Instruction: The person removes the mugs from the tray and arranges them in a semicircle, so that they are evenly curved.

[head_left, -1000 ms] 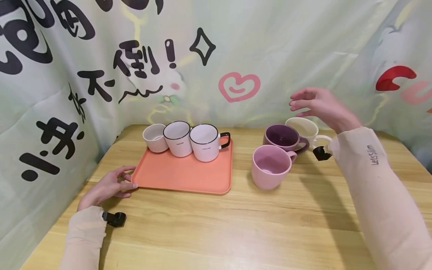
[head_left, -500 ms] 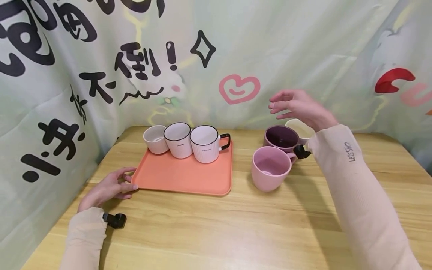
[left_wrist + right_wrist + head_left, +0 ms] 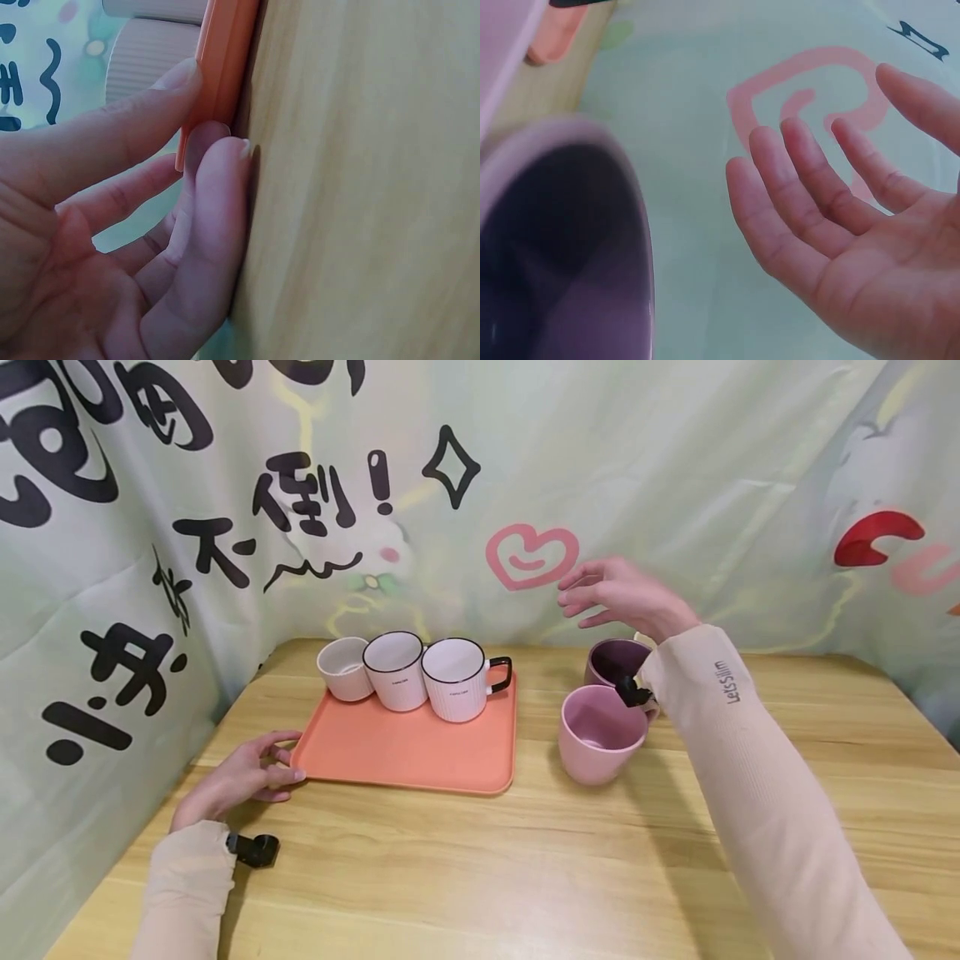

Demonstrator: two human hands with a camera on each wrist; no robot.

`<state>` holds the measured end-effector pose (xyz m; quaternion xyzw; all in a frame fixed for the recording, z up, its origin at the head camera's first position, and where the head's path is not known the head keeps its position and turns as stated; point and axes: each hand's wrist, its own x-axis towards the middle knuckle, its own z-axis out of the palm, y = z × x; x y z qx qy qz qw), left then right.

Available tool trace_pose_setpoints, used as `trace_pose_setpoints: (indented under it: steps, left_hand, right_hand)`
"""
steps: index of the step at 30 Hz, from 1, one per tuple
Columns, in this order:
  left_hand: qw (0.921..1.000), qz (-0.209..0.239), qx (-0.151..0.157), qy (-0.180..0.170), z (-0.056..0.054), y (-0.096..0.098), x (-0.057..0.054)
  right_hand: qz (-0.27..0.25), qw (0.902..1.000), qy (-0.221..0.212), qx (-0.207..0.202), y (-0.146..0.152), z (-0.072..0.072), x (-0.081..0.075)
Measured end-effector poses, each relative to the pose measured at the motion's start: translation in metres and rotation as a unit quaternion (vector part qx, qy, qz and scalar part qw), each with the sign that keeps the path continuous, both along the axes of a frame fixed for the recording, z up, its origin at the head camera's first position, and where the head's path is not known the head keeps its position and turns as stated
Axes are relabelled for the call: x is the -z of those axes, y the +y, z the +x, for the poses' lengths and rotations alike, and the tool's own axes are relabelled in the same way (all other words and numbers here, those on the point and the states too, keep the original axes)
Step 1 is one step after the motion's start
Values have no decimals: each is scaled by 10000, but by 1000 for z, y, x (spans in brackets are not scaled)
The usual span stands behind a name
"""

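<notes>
My left hand (image 3: 243, 777) pinches the near left corner of an orange tray (image 3: 405, 752), thumb on the rim and fingers at its outer side, as the left wrist view shows. Along the tray's back edge stand a plain white ribbed cup (image 3: 345, 677) and two white mugs with black rims, one in the middle (image 3: 399, 685) and one on the right (image 3: 456, 693). Fingers spread and holding nothing, my right hand (image 3: 626, 595) hovers above and behind a dark purple mug (image 3: 615, 653). In front of that mug sits a pink mug (image 3: 588, 756).
Behind the right sleeve (image 3: 738, 743) a cream mug (image 3: 642, 640) is mostly hidden. A printed curtain (image 3: 675, 460) hangs right behind the wooden table (image 3: 420, 868) and along its left side. Small black cameras sit at both wrists.
My right hand has moved left in the air, from over the cream mug to above the purple one, and its sleeve now covers the cream mug. The left hand and tray stay put.
</notes>
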<state>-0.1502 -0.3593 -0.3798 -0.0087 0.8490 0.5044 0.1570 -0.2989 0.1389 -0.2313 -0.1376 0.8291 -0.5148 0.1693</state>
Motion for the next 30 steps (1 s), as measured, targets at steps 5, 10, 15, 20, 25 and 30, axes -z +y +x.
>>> trace_pose_setpoints:
  steps: [5, 10, 15, 20, 25, 30]
  left_hand:
    - [10000, -3, -7, -6, 0, 0, 0]
    - [10000, -17, -7, -10, 0, 0, 1]
    - [10000, -30, -10, -19, 0, 0, 1]
    - [10000, 1, 0, -12, 0, -1, 1]
    - [10000, 4, -19, -31, 0, -1, 0]
    - [10000, -4, -24, -40, 0, -1, 0]
  right_hand:
    - [30, 9999, -22, -112, -13, -2, 2]
    - [-2, 9997, -58, -229, -22, -5, 8]
    - [-31, 9994, -108, -331, -33, -8, 14]
    - [26, 9991, -228, -363, -45, -7, 17]
    - [53, 9982, -450, -395, -53, -7, 20]
    - [170, 9970, -586, -486, -60, -8, 22]
